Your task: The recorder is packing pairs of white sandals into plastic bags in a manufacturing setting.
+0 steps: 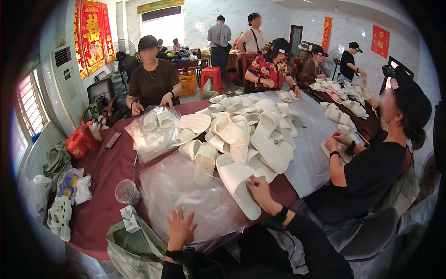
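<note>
My right hand [262, 191] is closed on the edge of a white slide slipper [231, 174], which lies tilted at the near side of a large pile of white slippers [269, 151]. Some of its fingers are hidden by the slipper. Fingers spread, my left hand [181, 229] rests over a stack of clear plastic bags [179, 190] and holds nothing. The bags lie flat on the dark red tablecloth [100, 195], left of the held slipper.
A clear round tub [127, 191] and a small white box [130, 218] stand left of the bags. Across the table, a person handles bagged slippers [158, 120]. Another person works close on my right, beside a white sheet [309, 162]. A red jug [80, 142] sits far left.
</note>
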`<state>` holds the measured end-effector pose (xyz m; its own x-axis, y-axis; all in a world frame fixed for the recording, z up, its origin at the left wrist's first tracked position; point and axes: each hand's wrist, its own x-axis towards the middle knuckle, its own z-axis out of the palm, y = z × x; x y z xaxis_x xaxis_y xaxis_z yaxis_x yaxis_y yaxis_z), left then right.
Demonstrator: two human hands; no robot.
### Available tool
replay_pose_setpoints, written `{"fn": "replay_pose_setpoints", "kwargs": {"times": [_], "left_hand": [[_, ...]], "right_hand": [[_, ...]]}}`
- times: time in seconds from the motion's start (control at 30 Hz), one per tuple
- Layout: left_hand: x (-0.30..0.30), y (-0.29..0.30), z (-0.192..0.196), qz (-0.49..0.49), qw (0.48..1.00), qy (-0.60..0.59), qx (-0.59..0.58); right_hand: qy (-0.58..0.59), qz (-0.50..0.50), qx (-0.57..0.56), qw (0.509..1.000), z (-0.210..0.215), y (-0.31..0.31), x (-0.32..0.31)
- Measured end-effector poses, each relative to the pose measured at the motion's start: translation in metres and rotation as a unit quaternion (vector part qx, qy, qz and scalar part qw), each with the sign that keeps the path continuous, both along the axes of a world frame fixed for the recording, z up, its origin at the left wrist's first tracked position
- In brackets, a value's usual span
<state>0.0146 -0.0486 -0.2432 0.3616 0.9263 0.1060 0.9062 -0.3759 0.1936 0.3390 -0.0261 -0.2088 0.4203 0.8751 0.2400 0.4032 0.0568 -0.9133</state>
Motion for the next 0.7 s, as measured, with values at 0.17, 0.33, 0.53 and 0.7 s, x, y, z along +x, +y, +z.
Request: {"fn": "replay_pose_setpoints", "kwargs": {"times": [0.17,0.33,0.53,0.7], "left_hand": [[-0.002,-0.002,0.001,-0.03,0.997,-0.076,-0.002],[-0.002,-0.016,0.001,-0.147,0.989,-0.024,-0.006],[0.0,-0.017,-0.005,-0.096,0.995,-0.006,0.029],[-0.002,-0.011,-0.012,-0.086,0.994,-0.003,0.067]], "right_hand": [[0.079,0.095,-0.016,0.992,0.004,-0.043,0.001],[0.147,0.247,-0.07,0.955,0.01,-0.083,0.0],[0.075,0.376,-0.138,0.913,0.023,-0.11,0.002],[0.027,0.428,-0.153,0.89,0.017,-0.119,0.004]]}}
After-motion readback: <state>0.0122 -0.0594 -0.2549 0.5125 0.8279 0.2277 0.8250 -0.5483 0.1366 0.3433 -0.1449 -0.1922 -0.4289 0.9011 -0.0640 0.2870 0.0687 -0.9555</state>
